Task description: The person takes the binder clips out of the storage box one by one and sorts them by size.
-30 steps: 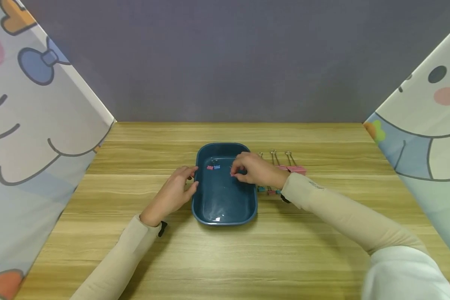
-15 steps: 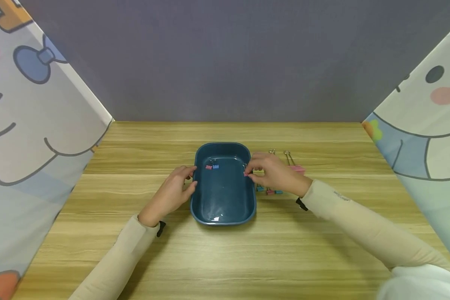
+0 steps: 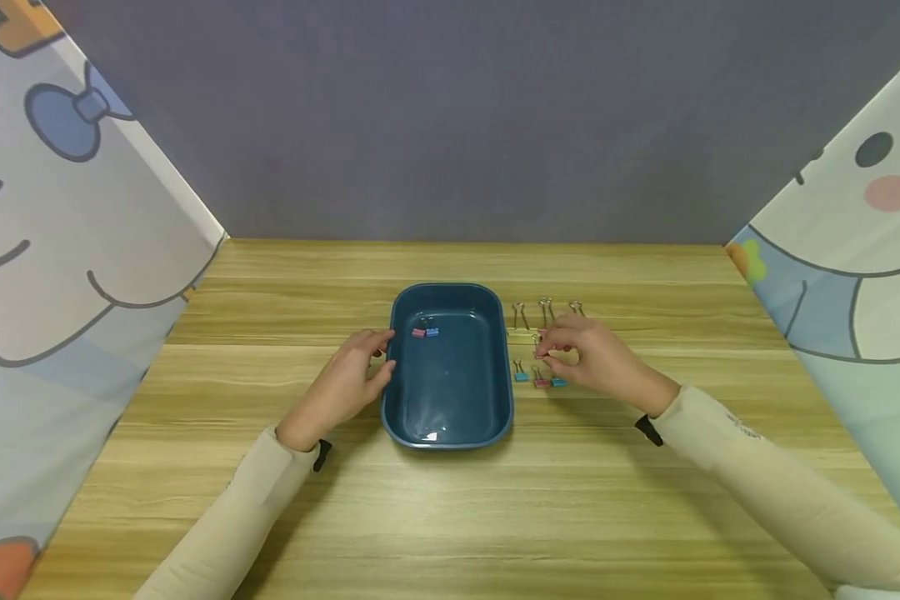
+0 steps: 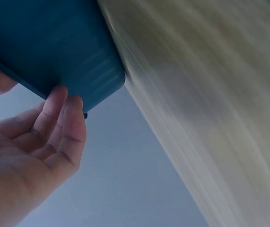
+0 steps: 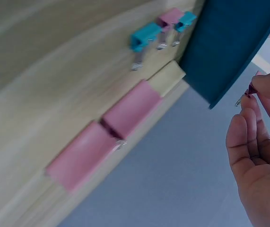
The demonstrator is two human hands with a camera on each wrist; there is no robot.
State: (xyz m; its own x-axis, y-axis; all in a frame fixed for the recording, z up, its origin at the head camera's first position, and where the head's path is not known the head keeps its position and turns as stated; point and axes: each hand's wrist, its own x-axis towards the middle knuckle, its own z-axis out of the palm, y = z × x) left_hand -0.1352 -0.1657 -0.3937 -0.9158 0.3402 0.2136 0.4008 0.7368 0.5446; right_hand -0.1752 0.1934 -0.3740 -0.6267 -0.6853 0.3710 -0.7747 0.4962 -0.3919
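My right hand (image 3: 603, 358) pinches a small pink binder clip (image 5: 252, 89) between thumb and fingertips, held over the rows of clips to the right of a dark blue tray (image 3: 450, 447). My left hand (image 3: 333, 396) touches the tray's left side with loosely bent fingers; in the left wrist view its fingertips (image 4: 73, 106) lie against the outer wall. Inside the tray, near its far end, sit a small pink clip (image 3: 418, 332) and a small blue clip (image 3: 432, 332) side by side.
Beside the tray's right wall stands a front row of small clips: teal (image 3: 521, 377), pink (image 3: 542, 383) and another teal (image 3: 558, 382). Behind them are a large yellow clip (image 3: 521, 337) and two large pink clips (image 5: 132, 109), partly hidden by my right hand in the head view.
My right hand has moved right, from inside the tray across its right rim to above the clips on the table, carrying the small pink binder clip. The left hand stays at the tray's left side.
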